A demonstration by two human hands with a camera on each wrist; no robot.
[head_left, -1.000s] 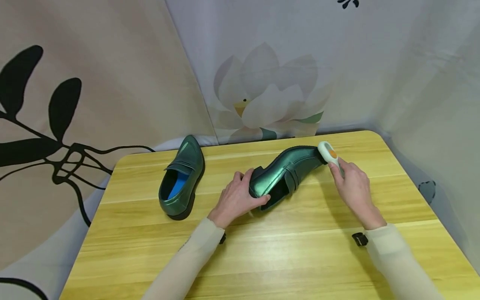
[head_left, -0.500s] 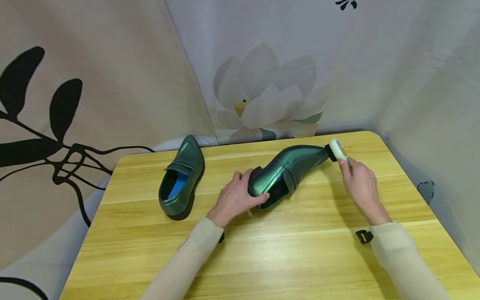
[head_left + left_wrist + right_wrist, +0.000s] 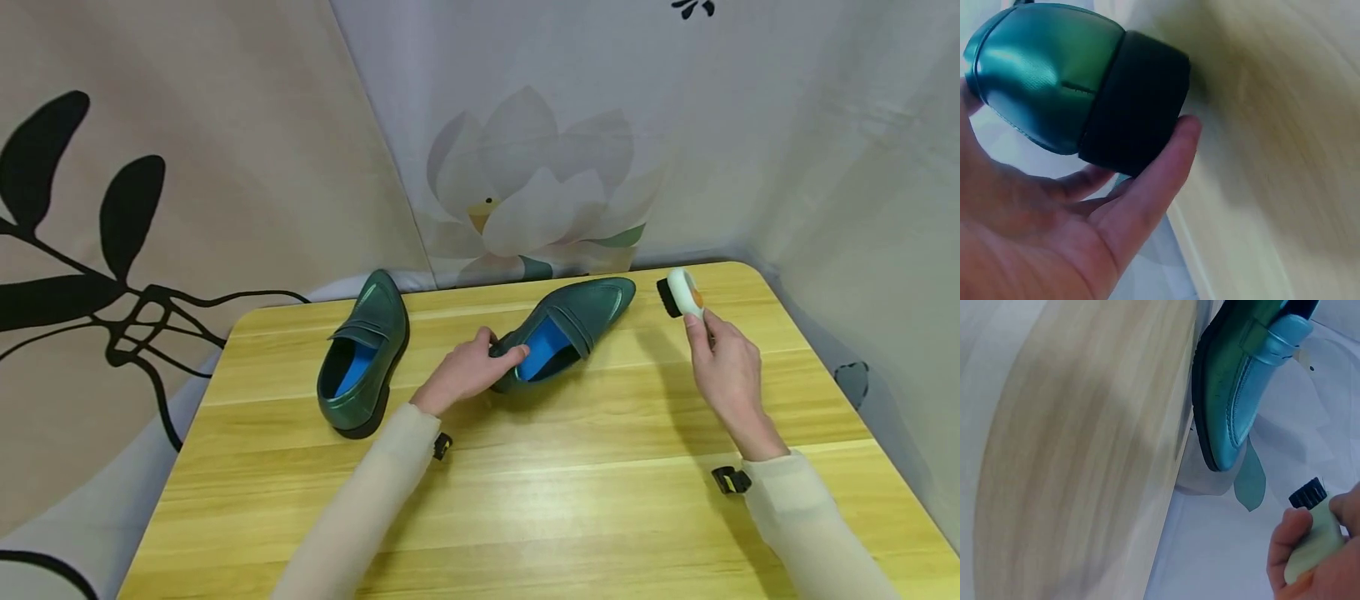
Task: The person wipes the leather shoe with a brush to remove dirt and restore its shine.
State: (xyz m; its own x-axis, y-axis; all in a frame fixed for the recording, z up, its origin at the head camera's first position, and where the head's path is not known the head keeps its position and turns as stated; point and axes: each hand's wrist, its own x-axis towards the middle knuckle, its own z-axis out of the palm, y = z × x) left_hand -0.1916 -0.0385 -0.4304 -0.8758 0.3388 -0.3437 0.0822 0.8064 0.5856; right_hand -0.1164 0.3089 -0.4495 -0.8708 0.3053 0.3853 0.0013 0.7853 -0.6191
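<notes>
In the head view my left hand (image 3: 468, 371) grips the heel of a shiny green loafer (image 3: 600, 304), thumb at the opening, where a blue insole shows. Its toe points to the back right. From the left wrist, the black heel block (image 3: 1138, 103) faces the camera, with fingers beneath and beside it. My right hand (image 3: 727, 375) holds a small white brush (image 3: 684, 292) with black bristles and an orange patch. The bristles are apart from the loafer's toe, to its right. In the right wrist view the brush (image 3: 1316, 534) sits between thumb and fingers.
A matching green loafer (image 3: 363, 358) stands upright on the left of the wooden table (image 3: 570, 517), toe toward the back. Behind the table hangs a printed curtain (image 3: 555, 125) with a flower and dark leaves.
The brush has come off the loafer's toe and moved right. My left hand has turned the loafer from its tilted side to more upright, so the blue insole shows more.
</notes>
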